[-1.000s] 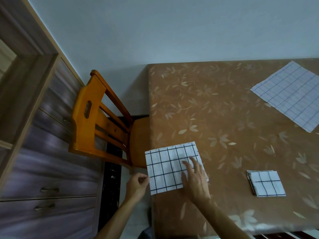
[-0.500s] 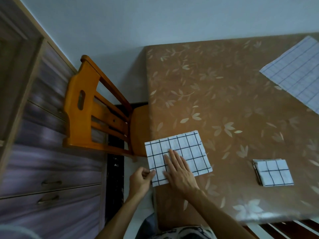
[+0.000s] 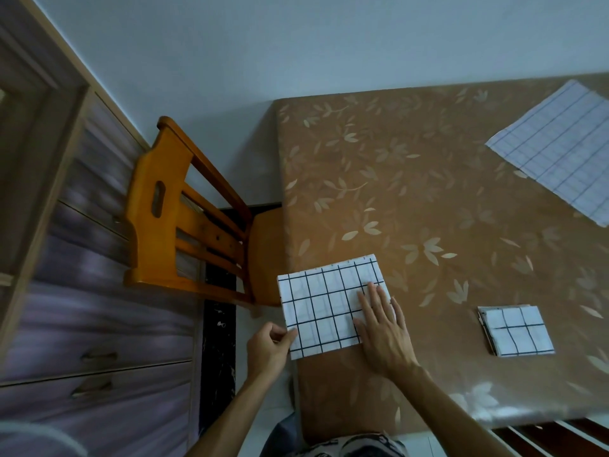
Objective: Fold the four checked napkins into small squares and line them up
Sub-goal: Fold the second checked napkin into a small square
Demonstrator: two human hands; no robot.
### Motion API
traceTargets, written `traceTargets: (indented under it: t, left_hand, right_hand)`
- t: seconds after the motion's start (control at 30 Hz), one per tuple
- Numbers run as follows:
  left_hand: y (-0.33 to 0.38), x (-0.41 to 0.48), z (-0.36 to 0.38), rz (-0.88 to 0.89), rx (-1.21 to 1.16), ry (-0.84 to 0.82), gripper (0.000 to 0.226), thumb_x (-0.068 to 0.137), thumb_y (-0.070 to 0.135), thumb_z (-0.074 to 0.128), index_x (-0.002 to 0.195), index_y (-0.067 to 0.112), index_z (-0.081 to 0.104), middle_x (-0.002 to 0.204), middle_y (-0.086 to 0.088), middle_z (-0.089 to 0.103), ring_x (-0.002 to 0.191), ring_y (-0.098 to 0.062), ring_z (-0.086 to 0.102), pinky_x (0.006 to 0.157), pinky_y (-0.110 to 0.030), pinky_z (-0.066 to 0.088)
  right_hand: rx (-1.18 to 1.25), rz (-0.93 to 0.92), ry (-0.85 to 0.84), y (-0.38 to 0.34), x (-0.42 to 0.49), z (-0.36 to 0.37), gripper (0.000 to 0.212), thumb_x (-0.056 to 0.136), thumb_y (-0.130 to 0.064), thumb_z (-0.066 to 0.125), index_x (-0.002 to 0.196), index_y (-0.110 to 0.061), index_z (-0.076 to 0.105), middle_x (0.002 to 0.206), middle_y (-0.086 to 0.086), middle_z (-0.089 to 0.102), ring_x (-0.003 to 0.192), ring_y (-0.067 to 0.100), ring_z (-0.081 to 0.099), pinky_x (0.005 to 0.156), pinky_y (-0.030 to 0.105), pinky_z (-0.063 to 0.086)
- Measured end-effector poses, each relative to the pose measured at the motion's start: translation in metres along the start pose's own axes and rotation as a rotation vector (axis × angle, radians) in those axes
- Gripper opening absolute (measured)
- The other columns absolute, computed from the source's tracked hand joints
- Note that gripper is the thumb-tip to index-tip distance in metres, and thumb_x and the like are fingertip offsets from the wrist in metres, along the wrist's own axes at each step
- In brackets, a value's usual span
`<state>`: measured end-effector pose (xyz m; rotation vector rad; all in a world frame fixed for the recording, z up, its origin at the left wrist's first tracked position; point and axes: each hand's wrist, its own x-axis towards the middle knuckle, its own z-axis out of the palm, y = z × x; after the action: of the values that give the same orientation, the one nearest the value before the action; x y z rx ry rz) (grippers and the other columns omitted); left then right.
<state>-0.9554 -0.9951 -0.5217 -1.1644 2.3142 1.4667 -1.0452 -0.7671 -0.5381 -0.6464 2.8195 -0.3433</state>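
Likely limp, light and slide-prone: left hand (image 3: 268, 349) pinches the near-left corner of the half-folded black-checked white cloth napkin (image 3: 321, 301), right hand (image 3: 384, 331) pins it, fingers straight.

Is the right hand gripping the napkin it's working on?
No: the right hand lies flat on the half-folded napkin, fingers straight.

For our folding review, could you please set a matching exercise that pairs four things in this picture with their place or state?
Things:
1. half-folded napkin
2. folded square
3. open napkin
4. chair

Place or state:
A. spread flat at the far right of the table
B. stands at the table's left side
C. pinched by the left hand, pressed flat by the right hand
D. lies alone, near the table's front edge

Pairs: 1-C, 2-D, 3-A, 4-B
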Motion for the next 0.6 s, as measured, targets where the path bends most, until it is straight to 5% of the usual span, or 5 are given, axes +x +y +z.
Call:
traceTargets:
  t: [0.07, 0.17, 0.33, 0.47, 0.6]
  left_hand:
    - [0.001, -0.002, -0.001, -0.022, -0.042, -0.011, 0.020, 0.086, 0.029, 0.074, 0.085, 0.012, 0.065, 0.082, 0.001, 0.067, 0.078, -0.014, 0.064, 0.062, -0.021, 0.047]
    - [0.001, -0.003, -0.002, -0.134, -0.192, -0.024, 0.022, 0.086, 0.030, 0.075, 0.089, 0.010, 0.067, 0.086, -0.008, 0.069, 0.078, -0.024, 0.067, 0.069, -0.038, 0.059]
    - [0.000, -0.011, -0.005, -0.341, -0.531, -0.039, 0.026, 0.086, 0.022, 0.075, 0.099, 0.001, 0.067, 0.090, -0.019, 0.070, 0.074, -0.029, 0.067, 0.062, -0.035, 0.056]
    - [0.016, -0.036, -0.009, -0.389, -0.742, -0.230, 0.023, 0.090, 0.011, 0.068, 0.109, -0.002, 0.063, 0.096, -0.022, 0.069, 0.076, -0.029, 0.068, 0.054, -0.030, 0.058]
    - [0.018, -0.060, -0.010, -0.295, -0.662, -0.455, 0.031, 0.089, 0.020, 0.071, 0.113, 0.002, 0.064, 0.103, -0.021, 0.073, 0.088, -0.032, 0.073, 0.072, -0.041, 0.060]
  right_hand:
    - [0.059, -0.043, -0.003, -0.015, -0.007, -0.008, 0.059, 0.103, -0.046, 0.020, 0.154, -0.019, 0.029, 0.163, 0.006, 0.020, 0.149, 0.026, 0.021, 0.121, 0.043, 0.019]
    - [0.154, -0.169, -0.041, -0.040, -0.020, -0.017, 0.055, 0.093, -0.034, 0.043, 0.146, -0.022, 0.040, 0.152, 0.004, 0.041, 0.121, 0.022, 0.056, 0.095, 0.040, 0.052]
    - [0.210, -0.253, -0.045, -0.068, -0.030, -0.013, 0.065, 0.079, -0.013, 0.058, 0.142, -0.025, 0.044, 0.134, -0.003, 0.050, 0.090, 0.019, 0.066, 0.049, 0.029, 0.055]
    - [0.215, -0.186, 0.035, -0.074, -0.031, -0.015, 0.058, 0.082, -0.011, 0.065, 0.137, -0.021, 0.050, 0.137, 0.000, 0.054, 0.092, 0.021, 0.070, 0.054, 0.031, 0.057]
    - [0.263, -0.088, 0.056, -0.059, -0.035, -0.014, 0.050, 0.080, -0.020, 0.072, 0.128, -0.021, 0.056, 0.135, -0.001, 0.055, 0.098, 0.023, 0.069, 0.064, 0.037, 0.060]
